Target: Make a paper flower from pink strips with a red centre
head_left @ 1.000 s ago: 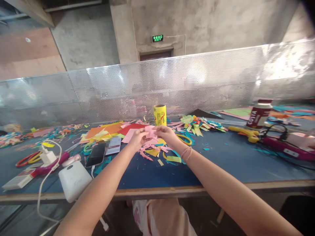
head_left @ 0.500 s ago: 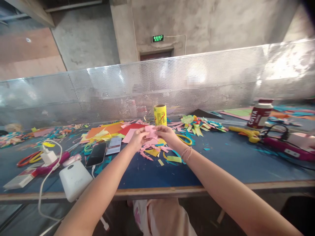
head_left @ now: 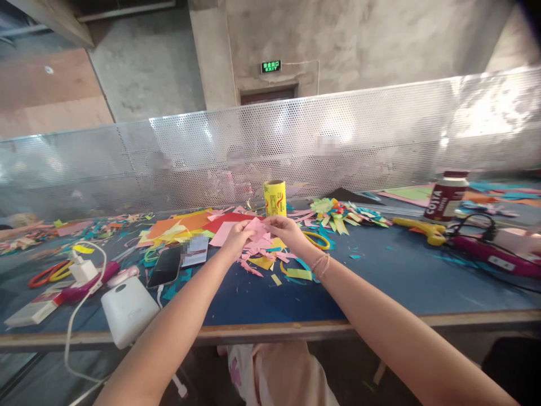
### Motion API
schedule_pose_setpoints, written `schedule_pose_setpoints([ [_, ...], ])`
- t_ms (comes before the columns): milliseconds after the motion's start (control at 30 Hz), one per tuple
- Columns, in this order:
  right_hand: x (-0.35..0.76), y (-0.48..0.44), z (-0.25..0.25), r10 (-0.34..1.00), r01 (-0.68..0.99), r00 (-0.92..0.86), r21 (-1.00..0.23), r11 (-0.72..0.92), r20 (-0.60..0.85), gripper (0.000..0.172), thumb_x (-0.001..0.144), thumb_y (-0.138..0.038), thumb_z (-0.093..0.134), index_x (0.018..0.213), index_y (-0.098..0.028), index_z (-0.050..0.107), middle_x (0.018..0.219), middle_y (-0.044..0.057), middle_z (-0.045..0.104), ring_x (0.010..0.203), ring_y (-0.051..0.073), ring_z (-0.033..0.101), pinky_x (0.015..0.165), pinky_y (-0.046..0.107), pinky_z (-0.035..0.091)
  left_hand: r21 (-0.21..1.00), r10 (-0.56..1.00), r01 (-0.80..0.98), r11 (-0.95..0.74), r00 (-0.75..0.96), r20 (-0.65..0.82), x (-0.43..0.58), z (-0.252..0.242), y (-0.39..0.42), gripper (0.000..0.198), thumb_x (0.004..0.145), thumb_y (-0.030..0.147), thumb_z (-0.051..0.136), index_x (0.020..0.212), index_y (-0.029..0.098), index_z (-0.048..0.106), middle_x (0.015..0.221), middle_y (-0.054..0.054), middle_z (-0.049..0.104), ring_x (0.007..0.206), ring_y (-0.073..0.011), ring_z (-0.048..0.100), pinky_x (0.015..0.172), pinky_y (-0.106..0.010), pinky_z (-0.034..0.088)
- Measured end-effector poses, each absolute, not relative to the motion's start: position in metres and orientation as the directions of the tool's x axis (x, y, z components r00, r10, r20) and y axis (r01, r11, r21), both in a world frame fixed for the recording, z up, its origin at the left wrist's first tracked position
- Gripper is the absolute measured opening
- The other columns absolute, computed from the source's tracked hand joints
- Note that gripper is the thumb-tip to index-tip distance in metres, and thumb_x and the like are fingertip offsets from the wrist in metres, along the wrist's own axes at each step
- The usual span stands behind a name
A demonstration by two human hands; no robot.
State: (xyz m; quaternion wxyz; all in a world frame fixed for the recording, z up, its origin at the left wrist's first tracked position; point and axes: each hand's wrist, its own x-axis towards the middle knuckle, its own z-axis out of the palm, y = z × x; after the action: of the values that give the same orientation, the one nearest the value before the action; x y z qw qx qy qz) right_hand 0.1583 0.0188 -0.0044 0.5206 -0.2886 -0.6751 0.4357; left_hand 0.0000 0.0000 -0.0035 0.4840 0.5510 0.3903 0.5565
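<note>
Between my two hands is a small piece of pink paper, raised over the paper scraps on the blue table. My left hand pinches its left side with thumb and fingers. On the other side, the fingertips of my right hand close on the paper's right edge. Below my hands lie pink paper strips and yellow scraps. A yellow cardboard tube stands upright just beyond my fingers. Behind my left hand rest orange and red paper sheets.
Left of me lie a phone, a white power bank and a white cable. Multicoloured paper bows are at the back. On the right are a yellow glue gun and a brown bottle. A perforated metal screen borders the table.
The pink paper has turned between my fingers and now shows a more pointed, angled outline. Both hands have stayed nearly in place.
</note>
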Motion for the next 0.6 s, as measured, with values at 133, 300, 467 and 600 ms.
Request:
schedule_pose_setpoints([
  [133, 0.158, 0.019, -0.005, 0.832, -0.046, -0.301, -0.879, 0.475, 0.466, 0.020, 0.066, -0.028, 0.064, 0.082, -0.018, 0.065, 0.075, 0.001, 0.061, 0.065, 0.010, 0.053, 0.059, 0.025, 0.045, 0.970, 0.968, -0.035, -0.240, 0.072, 0.242, -0.001, -0.009, 0.004, 0.041, 0.059, 0.012, 0.059, 0.100, 0.018, 0.062, 0.084, -0.002, 0.061, 0.068, -0.0110, 0.055, 0.058, -0.021, 0.041],
  [300, 0.158, 0.022, -0.007, 0.857, -0.058, -0.280, -0.898, 0.436, 0.434, 0.021, 0.062, -0.024, 0.064, 0.082, -0.018, 0.065, 0.070, -0.001, 0.057, 0.061, 0.009, 0.051, 0.058, 0.024, 0.045, 0.952, 0.952, -0.087, -0.294, 0.060, 0.300, -0.001, -0.009, 0.006, 0.035, 0.060, 0.014, 0.063, 0.095, 0.017, 0.062, 0.071, 0.001, 0.057, 0.060, -0.0082, 0.052, 0.060, -0.022, 0.043],
  [467, 0.159, 0.022, -0.008, 0.856, -0.079, -0.290, -0.902, 0.424, 0.427, 0.024, 0.063, -0.024, 0.064, 0.086, -0.018, 0.066, 0.073, -0.001, 0.058, 0.064, 0.009, 0.052, 0.060, 0.024, 0.045, 0.952, 0.974, -0.230, -0.201, 0.054, 0.219, 0.002, 0.001, -0.002, 0.018, 0.059, 0.013, 0.063, 0.076, 0.014, 0.058, 0.063, 0.003, 0.055, 0.063, -0.0113, 0.057, 0.068, -0.029, 0.048],
  [600, 0.159, 0.021, -0.007, 0.854, -0.088, -0.291, -0.901, 0.424, 0.430, 0.026, 0.064, -0.025, 0.064, 0.088, -0.019, 0.066, 0.072, -0.001, 0.058, 0.063, 0.009, 0.052, 0.059, 0.024, 0.044, 0.947, 0.980, -0.273, -0.166, 0.062, 0.190, 0.002, 0.004, -0.005, 0.013, 0.058, 0.012, 0.061, 0.071, 0.013, 0.058, 0.060, 0.002, 0.055, 0.060, -0.0112, 0.057, 0.066, -0.030, 0.049],
])
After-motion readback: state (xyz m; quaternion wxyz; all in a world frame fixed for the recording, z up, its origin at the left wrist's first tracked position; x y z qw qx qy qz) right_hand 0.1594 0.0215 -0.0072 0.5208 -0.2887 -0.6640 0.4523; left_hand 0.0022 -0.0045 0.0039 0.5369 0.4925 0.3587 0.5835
